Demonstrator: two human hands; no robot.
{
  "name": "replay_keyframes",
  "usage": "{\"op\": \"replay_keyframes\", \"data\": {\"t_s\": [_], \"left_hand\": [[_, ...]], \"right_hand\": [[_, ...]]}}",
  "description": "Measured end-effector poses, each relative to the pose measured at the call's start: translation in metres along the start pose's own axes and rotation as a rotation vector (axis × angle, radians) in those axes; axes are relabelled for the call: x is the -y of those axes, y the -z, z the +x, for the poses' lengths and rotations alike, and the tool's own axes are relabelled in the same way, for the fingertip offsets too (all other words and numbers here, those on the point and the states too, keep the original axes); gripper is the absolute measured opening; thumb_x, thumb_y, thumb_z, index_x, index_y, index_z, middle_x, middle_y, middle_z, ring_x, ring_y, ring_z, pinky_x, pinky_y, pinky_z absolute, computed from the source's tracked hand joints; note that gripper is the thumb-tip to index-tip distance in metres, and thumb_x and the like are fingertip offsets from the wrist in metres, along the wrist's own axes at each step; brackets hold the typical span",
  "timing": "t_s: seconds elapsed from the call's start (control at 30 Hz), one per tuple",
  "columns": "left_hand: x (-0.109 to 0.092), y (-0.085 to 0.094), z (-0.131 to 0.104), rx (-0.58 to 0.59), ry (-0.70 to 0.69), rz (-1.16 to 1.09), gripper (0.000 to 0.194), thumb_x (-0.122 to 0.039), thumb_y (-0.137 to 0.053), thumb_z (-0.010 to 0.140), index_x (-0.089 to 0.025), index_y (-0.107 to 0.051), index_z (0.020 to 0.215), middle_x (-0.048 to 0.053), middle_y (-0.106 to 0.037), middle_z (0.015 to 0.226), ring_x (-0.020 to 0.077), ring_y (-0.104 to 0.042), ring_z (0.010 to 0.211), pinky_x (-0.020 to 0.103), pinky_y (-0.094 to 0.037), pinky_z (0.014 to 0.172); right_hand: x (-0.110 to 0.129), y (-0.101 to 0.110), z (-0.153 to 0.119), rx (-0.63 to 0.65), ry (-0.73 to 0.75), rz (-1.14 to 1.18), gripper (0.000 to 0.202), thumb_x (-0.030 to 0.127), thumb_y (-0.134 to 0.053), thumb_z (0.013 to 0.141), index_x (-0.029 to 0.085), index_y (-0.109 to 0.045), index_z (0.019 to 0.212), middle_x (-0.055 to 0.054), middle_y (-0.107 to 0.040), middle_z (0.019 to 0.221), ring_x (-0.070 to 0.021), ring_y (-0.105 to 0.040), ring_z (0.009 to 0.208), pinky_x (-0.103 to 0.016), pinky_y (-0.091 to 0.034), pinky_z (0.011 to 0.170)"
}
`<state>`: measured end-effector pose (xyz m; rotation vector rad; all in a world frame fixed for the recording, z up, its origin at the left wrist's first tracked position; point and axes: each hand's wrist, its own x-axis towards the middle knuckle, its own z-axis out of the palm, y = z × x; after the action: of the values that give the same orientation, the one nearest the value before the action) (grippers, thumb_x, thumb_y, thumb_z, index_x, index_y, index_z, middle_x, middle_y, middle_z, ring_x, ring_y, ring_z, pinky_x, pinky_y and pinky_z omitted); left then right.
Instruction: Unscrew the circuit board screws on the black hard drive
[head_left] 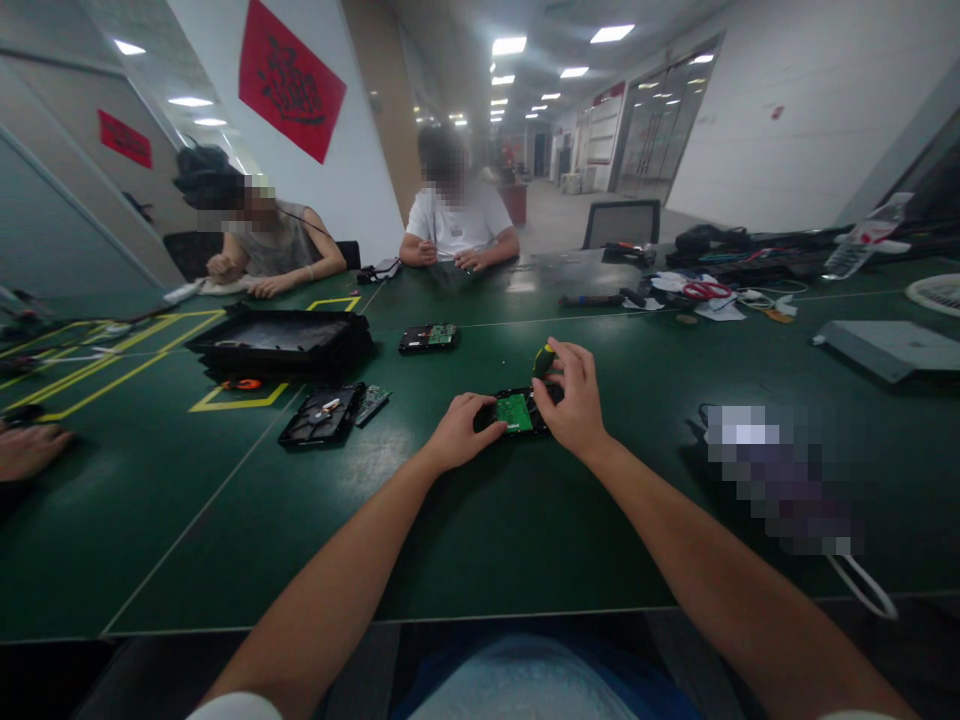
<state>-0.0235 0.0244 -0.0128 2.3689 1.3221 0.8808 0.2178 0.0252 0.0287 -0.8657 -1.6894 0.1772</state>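
On the green table in front of me lies a hard drive [514,412] with its green circuit board facing up. My left hand [463,432] grips the drive's left end between thumb and fingers. A green and yellow screwdriver [543,362] stands nearly upright over the drive's right part, its handle pinched in my right hand [573,402]. The tip of the screwdriver is hidden by my fingers. Left of my hands lies another drive [321,414], dark side up, with a loose circuit board [372,404] beside it. A third drive [429,337] lies farther back.
A black tray [281,340] stands at the left, with an orange-handled tool [241,384] before it. Red scissors [705,290], cables and a bottle [866,240] lie back right, a grey box [889,350] nearer. Two people sit across; another person's hand [30,450] rests far left.
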Motion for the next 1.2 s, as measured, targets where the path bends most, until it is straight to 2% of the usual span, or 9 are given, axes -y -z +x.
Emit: {"op": "replay_keyframes", "data": {"t_s": [0.13,0.33,0.53,0.73,0.87,1.1,1.2], "left_hand": [[0.0006,0.0002,0.0000,0.008,0.009,0.004,0.049,-0.046,-0.072,0.093,-0.020,-0.063,0.133,0.012,-0.067,0.123,0.0299,-0.059,0.120,0.048,-0.049,0.109],[0.0005,-0.0002,0.0003,0.015,0.016,0.000,0.051,-0.047,-0.072,0.093,-0.020,-0.063,0.135,0.012,-0.067,0.124,0.0302,-0.059,0.121,0.049,-0.048,0.109],[0.0039,-0.0019,0.0000,0.003,0.007,-0.005,0.050,-0.047,-0.072,0.093,-0.021,-0.063,0.135,0.011,-0.067,0.124,0.0298,-0.060,0.120,0.048,-0.049,0.109],[0.0031,-0.0019,-0.0001,0.001,0.010,-0.006,0.049,-0.047,-0.072,0.093,-0.021,-0.063,0.134,0.011,-0.067,0.125,0.0298,-0.060,0.120,0.049,-0.049,0.108],[0.0011,-0.0007,-0.0002,-0.001,0.007,0.000,0.049,-0.047,-0.071,0.093,-0.020,-0.063,0.134,0.012,-0.067,0.124,0.0298,-0.060,0.120,0.048,-0.049,0.109],[0.0014,-0.0001,0.0002,0.004,0.013,-0.002,0.049,-0.047,-0.072,0.093,-0.020,-0.063,0.133,0.012,-0.067,0.124,0.0297,-0.060,0.120,0.048,-0.049,0.109],[0.0010,0.0005,0.0004,0.013,0.014,-0.003,0.050,-0.048,-0.071,0.093,-0.020,-0.063,0.133,0.012,-0.067,0.125,0.0300,-0.060,0.120,0.049,-0.049,0.109]], "right_hand": [[-0.0004,0.0010,0.0003,-0.013,0.008,-0.040,0.065,0.023,-0.067,0.093,0.034,-0.042,0.152,-0.013,-0.041,0.145,-0.0296,-0.061,0.123,-0.049,-0.069,0.091],[0.0015,0.0004,0.0000,-0.007,0.008,-0.017,0.066,0.018,-0.062,0.095,0.034,-0.040,0.154,-0.012,-0.041,0.146,-0.0278,-0.061,0.123,-0.048,-0.068,0.094],[0.0027,0.0004,0.0004,-0.020,0.001,-0.031,0.063,0.023,-0.066,0.094,0.034,-0.043,0.151,-0.012,-0.042,0.145,-0.0280,-0.063,0.119,-0.049,-0.069,0.091],[0.0026,0.0005,-0.0001,-0.015,0.012,-0.022,0.063,0.018,-0.061,0.095,0.033,-0.041,0.153,-0.013,-0.042,0.146,-0.0274,-0.062,0.120,-0.048,-0.068,0.092],[0.0021,0.0009,0.0004,-0.018,0.005,-0.027,0.063,0.020,-0.064,0.094,0.034,-0.042,0.152,-0.012,-0.041,0.145,-0.0270,-0.064,0.118,-0.049,-0.068,0.092],[0.0027,0.0006,0.0004,-0.014,0.011,-0.005,0.062,0.018,-0.060,0.095,0.034,-0.042,0.152,-0.012,-0.040,0.146,-0.0272,-0.060,0.124,-0.048,-0.067,0.096],[0.0024,0.0007,0.0000,-0.019,-0.002,-0.016,0.061,0.021,-0.064,0.094,0.034,-0.043,0.150,-0.012,-0.038,0.146,-0.0279,-0.060,0.123,-0.050,-0.068,0.094]]}}
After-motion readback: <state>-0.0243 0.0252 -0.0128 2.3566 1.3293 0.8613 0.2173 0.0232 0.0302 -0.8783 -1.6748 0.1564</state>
